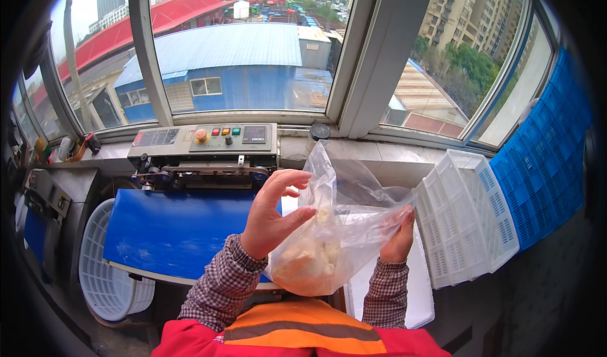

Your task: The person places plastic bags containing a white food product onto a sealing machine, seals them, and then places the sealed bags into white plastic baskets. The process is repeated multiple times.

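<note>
A clear plastic bag hangs before me, its mouth spread at the top. Pale yellowish contents are bunched in its bottom; through the film I cannot tell what they are. My right hand pinches the bag's right edge near the mouth. At the bag's left side is my left hand, thumb and fingers apart in a C shape, with nothing visible between them. The blue conveyor belt of a band sealer runs to the left of the bag.
Stacked white plastic crates and blue crates stand at the right. Under the bag lies a white board. A round white basket sits below the belt's left end. A dark-lidded jar is by the windowsill.
</note>
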Demonstrator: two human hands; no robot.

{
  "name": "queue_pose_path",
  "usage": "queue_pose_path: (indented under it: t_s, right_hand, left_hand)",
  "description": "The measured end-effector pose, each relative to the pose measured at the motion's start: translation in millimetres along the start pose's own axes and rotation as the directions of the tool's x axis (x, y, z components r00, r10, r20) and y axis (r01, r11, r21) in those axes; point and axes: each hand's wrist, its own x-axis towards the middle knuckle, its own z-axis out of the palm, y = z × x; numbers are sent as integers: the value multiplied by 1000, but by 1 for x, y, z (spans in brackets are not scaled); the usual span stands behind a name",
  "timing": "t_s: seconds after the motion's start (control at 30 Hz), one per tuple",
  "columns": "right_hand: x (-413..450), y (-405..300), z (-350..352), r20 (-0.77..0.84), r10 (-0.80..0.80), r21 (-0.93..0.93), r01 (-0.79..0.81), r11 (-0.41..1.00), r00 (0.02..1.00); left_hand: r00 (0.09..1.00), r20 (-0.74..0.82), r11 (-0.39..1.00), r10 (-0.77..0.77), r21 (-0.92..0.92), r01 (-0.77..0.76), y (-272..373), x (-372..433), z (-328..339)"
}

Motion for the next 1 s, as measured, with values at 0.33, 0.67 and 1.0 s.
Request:
queue_pose_path:
  t_s: [0.33,0.67,1.0]
  right_hand:
    - [7,8,-27,101,116,116,-127,985,988]
    - [5,6,-21,96,143,151,-157,976,985]
    - [11,9,-21,177,161,201,-196,960,971]
  left_hand:
    - [985,104,917,140,361,-169,11,2,28]
    - [986,50,984,-160,-71,163,-3,-3,26]
    - [918,320,954,-233,-107,279,-5,9,13]
